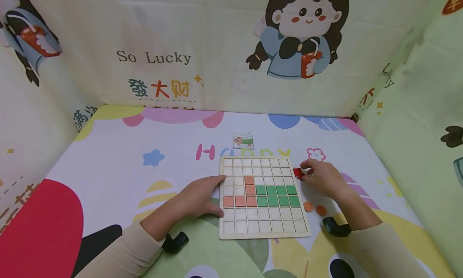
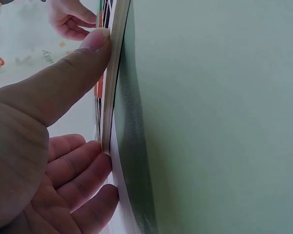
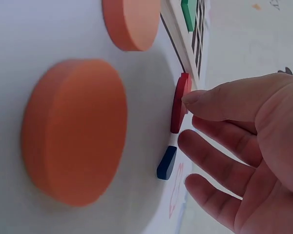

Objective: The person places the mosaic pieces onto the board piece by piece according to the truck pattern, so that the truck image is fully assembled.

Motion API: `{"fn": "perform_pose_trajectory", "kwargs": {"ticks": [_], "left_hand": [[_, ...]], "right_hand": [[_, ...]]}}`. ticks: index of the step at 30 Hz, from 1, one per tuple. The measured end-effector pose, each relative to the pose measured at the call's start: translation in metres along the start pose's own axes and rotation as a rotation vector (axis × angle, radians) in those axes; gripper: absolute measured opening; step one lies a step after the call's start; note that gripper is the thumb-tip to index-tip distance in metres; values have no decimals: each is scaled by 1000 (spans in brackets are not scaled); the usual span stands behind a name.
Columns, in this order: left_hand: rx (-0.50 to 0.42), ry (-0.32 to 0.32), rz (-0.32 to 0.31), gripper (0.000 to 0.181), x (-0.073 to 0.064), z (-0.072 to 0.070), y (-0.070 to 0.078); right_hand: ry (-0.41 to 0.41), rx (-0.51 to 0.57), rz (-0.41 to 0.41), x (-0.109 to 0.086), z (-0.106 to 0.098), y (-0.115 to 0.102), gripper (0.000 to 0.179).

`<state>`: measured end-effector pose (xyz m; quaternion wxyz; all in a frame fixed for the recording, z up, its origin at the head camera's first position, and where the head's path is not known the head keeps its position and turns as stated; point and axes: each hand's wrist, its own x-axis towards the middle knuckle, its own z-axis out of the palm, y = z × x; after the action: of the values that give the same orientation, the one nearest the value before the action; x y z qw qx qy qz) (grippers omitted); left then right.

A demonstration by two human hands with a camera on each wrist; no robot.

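A square wooden grid board [image 1: 265,229] lies on the table, with salmon tiles [image 1: 249,189] and green tiles [image 1: 276,195] in some of its squares. My left hand [image 1: 199,195] rests at the board's left side, its thumb and fingertips against the edge. Beyond the right edge, my right hand [image 1: 322,177] pinches at a small red piece [image 1: 297,172]; the thumb touches red in the right wrist view, while the index fingertip is hidden there. Close to that hand is a dark blue piece [image 3: 166,163]. Two orange discs [image 1: 320,210] lie nearer me, right of the board.
A small picture card [image 1: 243,140] with a grid pattern lies behind the board. The tablecloth [image 1: 119,157] carries printed shapes and letters. Printed fabric walls [image 1: 217,48] stand at the back and both sides.
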<state>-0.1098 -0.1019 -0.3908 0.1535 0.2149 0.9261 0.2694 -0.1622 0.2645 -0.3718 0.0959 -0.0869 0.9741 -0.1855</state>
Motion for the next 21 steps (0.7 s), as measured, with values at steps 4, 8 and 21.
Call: {"fn": "perform_pose_trajectory", "kwargs": {"ticks": [4, 8, 21], "left_hand": [[-5, 0, -3, 94, -1, 0, 0], [-3, -1, -8, 94, -1, 0, 0], [2, -5, -5, 95, -1, -1, 1]], "right_hand": [[-2, 3, -19, 0, 2, 0, 34], [7, -16, -30, 2, 3, 0, 33], [48, -96, -13, 3, 5, 4, 29]]}}
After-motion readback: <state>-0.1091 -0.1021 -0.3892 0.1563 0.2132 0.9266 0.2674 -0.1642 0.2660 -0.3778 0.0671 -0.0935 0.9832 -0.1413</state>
